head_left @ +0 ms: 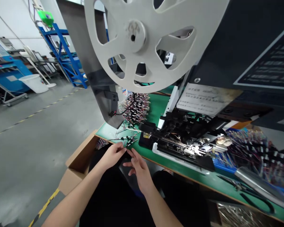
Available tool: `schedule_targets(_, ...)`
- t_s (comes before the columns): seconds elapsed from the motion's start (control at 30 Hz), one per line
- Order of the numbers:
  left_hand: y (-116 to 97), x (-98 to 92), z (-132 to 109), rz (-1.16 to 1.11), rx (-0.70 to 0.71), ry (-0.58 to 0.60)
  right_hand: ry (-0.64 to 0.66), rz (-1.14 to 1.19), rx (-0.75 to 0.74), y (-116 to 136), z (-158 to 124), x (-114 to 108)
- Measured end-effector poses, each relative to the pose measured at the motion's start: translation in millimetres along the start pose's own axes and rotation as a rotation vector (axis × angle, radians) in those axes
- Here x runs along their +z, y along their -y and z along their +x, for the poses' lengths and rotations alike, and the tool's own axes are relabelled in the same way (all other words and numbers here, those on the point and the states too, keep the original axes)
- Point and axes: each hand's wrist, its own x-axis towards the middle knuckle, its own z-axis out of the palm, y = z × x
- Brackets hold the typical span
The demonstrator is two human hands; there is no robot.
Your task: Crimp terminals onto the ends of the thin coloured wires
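Observation:
My left hand [113, 156] is at the front edge of the green bench, its thumb and fingers pinched together. What lies between those fingertips is too small to make out. Close beside it, my right hand [139, 168] has its fingers apart and shows nothing in its grip. Just beyond both hands, several short wires with black sleeves [130, 142] lie loose on the bench. A large bundle of similar wires [137, 108] is heaped behind them. To the right stands a black crimping machine [177, 138] with a lit working area.
A large grey reel [153, 74] hangs over the bench [158, 105]. An open cardboard box [79, 153] stands at the left below the edge. On the right are a blue tray [230, 167] of wires, pliers [243, 189] and a metal tube [260, 186].

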Motion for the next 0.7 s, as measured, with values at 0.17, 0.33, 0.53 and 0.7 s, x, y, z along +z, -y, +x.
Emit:
schedule_targets(0.17, -2, -13.6, 18, 0.243, -0.048, -0.005, -0.033, -0.013, 0.006, -5, 0, -8)
schedule_targets(0.33, -2, -40.8, 38, 0.385, -0.078, -0.057, -0.037, -0.049, 0.007, -17, -10, -22)
schedule_targets(0.53, -12, -45.5, 10, 0.381, -0.009, -0.087, -0.012, -0.051, 0.031, -9, -26, -23)
schedule_targets(0.7, -19, -4.4, -39, 0.167, -0.045, -0.084, -0.068, 0.015, -0.036, 6, -22, -15)
